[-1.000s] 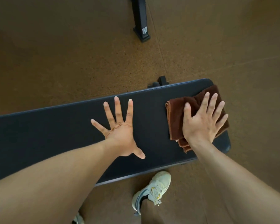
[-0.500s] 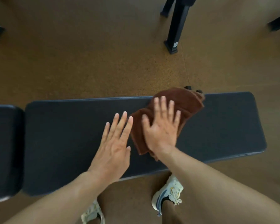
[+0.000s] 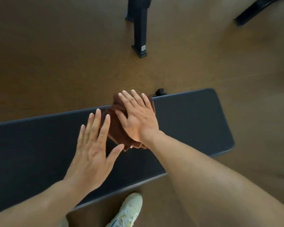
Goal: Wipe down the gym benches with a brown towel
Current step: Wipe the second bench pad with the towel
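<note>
A long black padded gym bench (image 3: 187, 122) runs across the view from lower left to right. A folded brown towel (image 3: 116, 130) lies on it near the far edge, its far end hanging over that edge. My right hand (image 3: 138, 117) presses flat on the towel with straight fingers pointing away from me. My left hand (image 3: 93, 148) is flat with fingers straight just left of the towel, its fingertips at the towel's left edge. Most of the towel is hidden under my right hand.
Brown speckled rubber floor (image 3: 56, 63) lies beyond the bench. A black equipment leg (image 3: 139, 35) stands at the top centre and another black bar (image 3: 254, 10) at the top right. My white shoe (image 3: 128, 212) is on the floor below the bench's near edge.
My right hand has slid the towel from the bench's right end leftwards and toward the far edge. My left hand closed its spread fingers and now sits beside the towel.
</note>
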Demonstrator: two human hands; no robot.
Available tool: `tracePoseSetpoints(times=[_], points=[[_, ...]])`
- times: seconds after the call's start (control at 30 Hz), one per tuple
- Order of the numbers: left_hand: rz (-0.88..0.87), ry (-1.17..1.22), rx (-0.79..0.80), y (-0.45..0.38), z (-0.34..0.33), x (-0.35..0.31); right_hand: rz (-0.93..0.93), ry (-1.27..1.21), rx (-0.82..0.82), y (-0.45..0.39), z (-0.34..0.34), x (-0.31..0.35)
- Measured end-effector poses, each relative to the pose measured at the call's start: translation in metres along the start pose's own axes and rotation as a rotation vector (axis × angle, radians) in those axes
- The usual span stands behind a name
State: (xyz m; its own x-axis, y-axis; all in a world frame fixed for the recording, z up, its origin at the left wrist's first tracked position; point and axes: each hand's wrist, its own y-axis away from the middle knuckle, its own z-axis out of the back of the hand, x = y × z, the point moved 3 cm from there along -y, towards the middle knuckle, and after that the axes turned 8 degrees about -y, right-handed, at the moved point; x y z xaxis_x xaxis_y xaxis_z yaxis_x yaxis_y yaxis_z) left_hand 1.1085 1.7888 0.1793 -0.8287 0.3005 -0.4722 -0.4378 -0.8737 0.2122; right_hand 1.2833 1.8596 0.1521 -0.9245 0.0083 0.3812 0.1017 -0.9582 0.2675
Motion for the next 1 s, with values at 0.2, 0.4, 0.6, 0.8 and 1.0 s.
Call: tracePoseSetpoints(times=[0.2,0.4,0.6,0.8,1.0], points=[[0.126,-0.338,0.261,-0.043,-0.050,-0.056,-0.320,0.023,-0.128,0.066,0.054,-0.183],[0.169,-0.505,0.334,-0.043,-0.053,-0.058,-0.582,-0.046,-0.237,0.134,0.053,-0.233],[0.171,-0.472,0.404,-0.044,-0.048,-0.058,-1.040,-0.292,-0.484,0.173,0.031,-0.211],[0.123,-0.371,0.397,-0.043,-0.042,-0.053,-1.031,-0.314,-0.466,0.172,0.003,-0.146],[0.024,0.125,0.251,-0.022,-0.014,-0.022,-0.747,-0.125,-0.272,0.142,-0.036,-0.024]])
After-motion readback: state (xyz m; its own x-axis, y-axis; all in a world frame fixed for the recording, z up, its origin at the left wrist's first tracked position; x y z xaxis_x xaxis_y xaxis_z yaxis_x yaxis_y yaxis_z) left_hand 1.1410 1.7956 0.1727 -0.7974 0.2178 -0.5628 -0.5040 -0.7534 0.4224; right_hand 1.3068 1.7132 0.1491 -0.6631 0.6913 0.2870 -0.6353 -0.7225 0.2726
